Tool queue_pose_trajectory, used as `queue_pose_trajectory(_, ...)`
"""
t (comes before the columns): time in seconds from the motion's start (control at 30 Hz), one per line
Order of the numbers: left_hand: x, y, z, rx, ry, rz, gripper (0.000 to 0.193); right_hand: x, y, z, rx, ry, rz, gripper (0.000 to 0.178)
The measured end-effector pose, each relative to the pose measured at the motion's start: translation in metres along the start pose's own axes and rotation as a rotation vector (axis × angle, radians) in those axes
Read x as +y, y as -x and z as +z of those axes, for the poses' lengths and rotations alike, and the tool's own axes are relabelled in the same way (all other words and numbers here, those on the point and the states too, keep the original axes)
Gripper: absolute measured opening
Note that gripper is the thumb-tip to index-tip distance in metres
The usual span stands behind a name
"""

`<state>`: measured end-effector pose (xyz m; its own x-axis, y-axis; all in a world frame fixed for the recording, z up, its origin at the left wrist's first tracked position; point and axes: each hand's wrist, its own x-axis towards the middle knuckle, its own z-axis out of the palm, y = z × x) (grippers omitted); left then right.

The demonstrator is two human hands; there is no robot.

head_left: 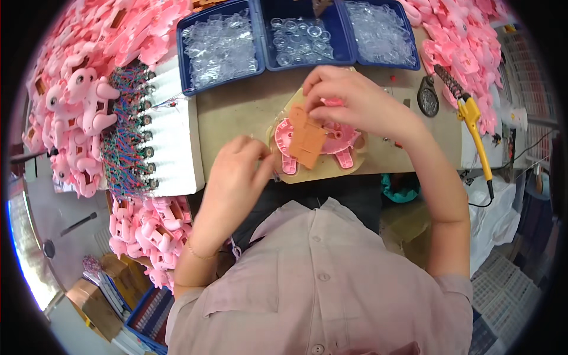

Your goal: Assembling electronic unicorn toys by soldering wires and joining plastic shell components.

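Observation:
A pink plastic toy half-shell [343, 142], its hollow side up with two stubby legs toward me, lies on a yellowish board [307, 173]. Over its middle, tilted, is a flat orange plastic part [309, 145] with a rounded end. My right hand [346, 97] reaches over the shell from the right, its fingers closed at the upper end of the orange part. Left of the board, my left hand [239, 168] has curled fingers, with the thumb close to the board's edge. What its fingertips hold, if anything, is hidden.
Blue bins [310, 56] of clear plastic pieces stand behind the board. Wired small parts [127, 136] line a white foam block [174, 142] at left. Pink toy bodies [83, 106] pile beyond. A yellow-handled soldering iron [473, 118] and dark oval object [427, 97] are at right.

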<state>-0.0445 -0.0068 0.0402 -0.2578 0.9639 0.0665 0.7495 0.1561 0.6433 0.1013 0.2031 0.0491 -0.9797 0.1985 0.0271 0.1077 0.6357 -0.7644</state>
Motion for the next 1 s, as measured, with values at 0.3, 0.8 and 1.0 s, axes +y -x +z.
queue_pose_trajectory(0.3,0.006,-0.063,-0.027,0.172,0.864,-0.145,0.014,-0.042,0.035,-0.043,0.532,0.015,0.055,0.009)
queue_pose_trajectory(0.8,-0.003,-0.004,0.033,0.118,0.932,-0.336,0.024,-0.026,-0.004,0.042,-0.145,0.307,0.081,0.026)
queue_pose_trajectory(1.0,-0.01,0.002,0.042,0.235,0.733,-0.208,0.021,-0.035,0.0,0.044,0.055,0.196,-0.002,0.014)
